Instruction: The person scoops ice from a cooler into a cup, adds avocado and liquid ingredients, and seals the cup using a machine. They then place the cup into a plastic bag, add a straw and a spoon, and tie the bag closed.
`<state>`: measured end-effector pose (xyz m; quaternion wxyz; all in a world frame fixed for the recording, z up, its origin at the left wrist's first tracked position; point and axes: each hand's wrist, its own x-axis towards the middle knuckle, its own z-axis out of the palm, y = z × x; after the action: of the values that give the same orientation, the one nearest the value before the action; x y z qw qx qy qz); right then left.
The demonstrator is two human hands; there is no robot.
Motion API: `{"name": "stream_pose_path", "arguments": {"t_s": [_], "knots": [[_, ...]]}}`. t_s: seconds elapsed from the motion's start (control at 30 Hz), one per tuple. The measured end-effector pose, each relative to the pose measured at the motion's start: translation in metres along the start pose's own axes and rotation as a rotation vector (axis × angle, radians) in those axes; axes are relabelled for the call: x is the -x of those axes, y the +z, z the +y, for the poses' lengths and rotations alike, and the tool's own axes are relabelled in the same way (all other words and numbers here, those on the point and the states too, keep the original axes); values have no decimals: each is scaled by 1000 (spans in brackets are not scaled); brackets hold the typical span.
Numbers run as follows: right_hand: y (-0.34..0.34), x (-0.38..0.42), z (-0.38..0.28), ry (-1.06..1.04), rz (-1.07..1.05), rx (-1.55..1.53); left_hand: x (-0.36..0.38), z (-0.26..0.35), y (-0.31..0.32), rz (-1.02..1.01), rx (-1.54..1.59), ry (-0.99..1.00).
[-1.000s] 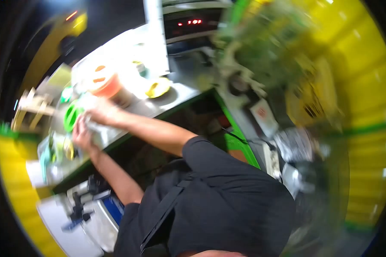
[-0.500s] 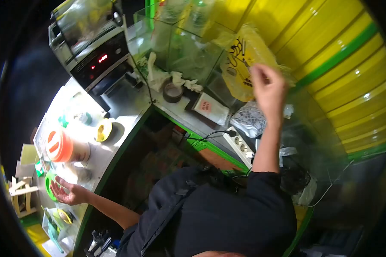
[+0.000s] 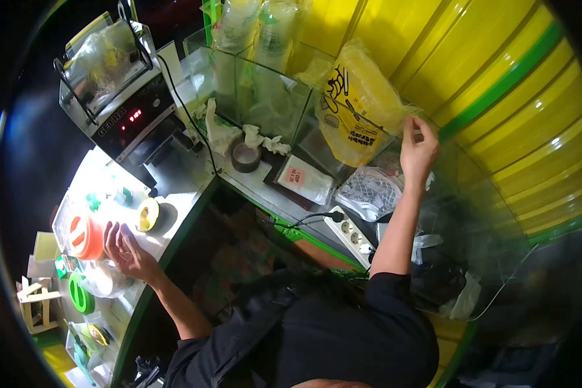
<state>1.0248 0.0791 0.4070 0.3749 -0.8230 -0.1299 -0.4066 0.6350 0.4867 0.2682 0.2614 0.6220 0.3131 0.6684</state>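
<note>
My right hand [image 3: 420, 150] is raised at the right, its thumb and fingers pinched at the right edge of a yellow plastic bag [image 3: 363, 97]. Dark printing and drawings show on the bag, which hangs against the glass partition. My left hand [image 3: 130, 253] is over the counter at the left, palm up with fingers spread and nothing in it. It is nearest a container with an orange lid [image 3: 86, 237]. A green lid [image 3: 80, 292] on another container lies just below that hand, and a yellow-rimmed round item [image 3: 147, 214] sits to its upper right.
A machine with a red digital display [image 3: 133, 116] stands at the upper left. Along the back counter are a roll of brown tape [image 3: 246, 156], a packet of clear bags [image 3: 306, 180], a patterned bundle [image 3: 370, 193] and a power strip [image 3: 350, 236]. Stacked plastic cups [image 3: 275, 39] stand behind glass.
My right hand has shifted slightly right and down, to the bag's edge. My left hand has moved up and right, from the green lid to beside the orange one. The camera view has shifted.
</note>
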Motion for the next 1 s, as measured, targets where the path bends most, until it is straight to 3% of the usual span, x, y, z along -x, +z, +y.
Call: {"name": "stream_pose_path", "arguments": {"t_s": [0.07,0.13,0.17,0.2,0.27,0.33,0.37,0.4,0.43,0.47,0.5,0.53,0.57,0.6,0.63,0.67,0.7,0.73,0.8,0.87,1.0], "knots": [[3,-1,8,-10,-45,10,0,-8,-14,0,27,-71],[8,-1,-5,-9,174,-272,-2,-13,-30,50,12,-128],[10,-2,-3,-72,278,-322,-4,-14,-42,59,-4,-172],[12,-8,-4,-270,483,-347,-5,-15,-53,74,-22,-223],[-14,-5,-26,-306,687,-434,-10,-21,-77,128,-39,-179],[-43,-11,-66,-559,972,-167,-16,-30,-116,203,-21,-214],[-48,-6,-91,-474,1082,-169,-19,-35,-134,261,-111,-204],[-47,-3,-118,-469,1183,-297,-21,-38,-148,341,-185,-193],[-45,-1,-138,-507,1163,-546,-23,-36,-162,381,-34,-150],[-34,7,-158,-511,1138,-811,-29,-25,-168,473,-139,-118],[-17,21,-184,-387,1023,-969,-32,-22,-184,540,51,-189],[-1,40,-211,-270,893,-1111,-31,-27,-204,616,-66,-209],[16,63,-234,-198,627,-1114,-34,-22,-214,693,-10,-175],[32,93,-259,-270,395,-963,-31,-35,-234,769,-145,-170],[49,131,-297,-219,165,-1183,-34,-35,-243,829,-217,-166],[70,167,-327,-359,-17,-1320,-35,-45,-253,873,-291,-161],[71,214,-360,-172,-248,-1449,-37,-47,-260,894,-319,-189],[78,247,-384,-347,-390,-1598,-38,-49,-264,910,-343,-228],[94,298,-420,-557,-501,-1471,-40,-56,-268,806,-323,-242],[104,341,-459,-422,-684,-1567,-46,-57,-261,656,-237,-313],[125,391,-504,-397,-871,-1546,-52,-58,-240,457,-475,-269]]}}
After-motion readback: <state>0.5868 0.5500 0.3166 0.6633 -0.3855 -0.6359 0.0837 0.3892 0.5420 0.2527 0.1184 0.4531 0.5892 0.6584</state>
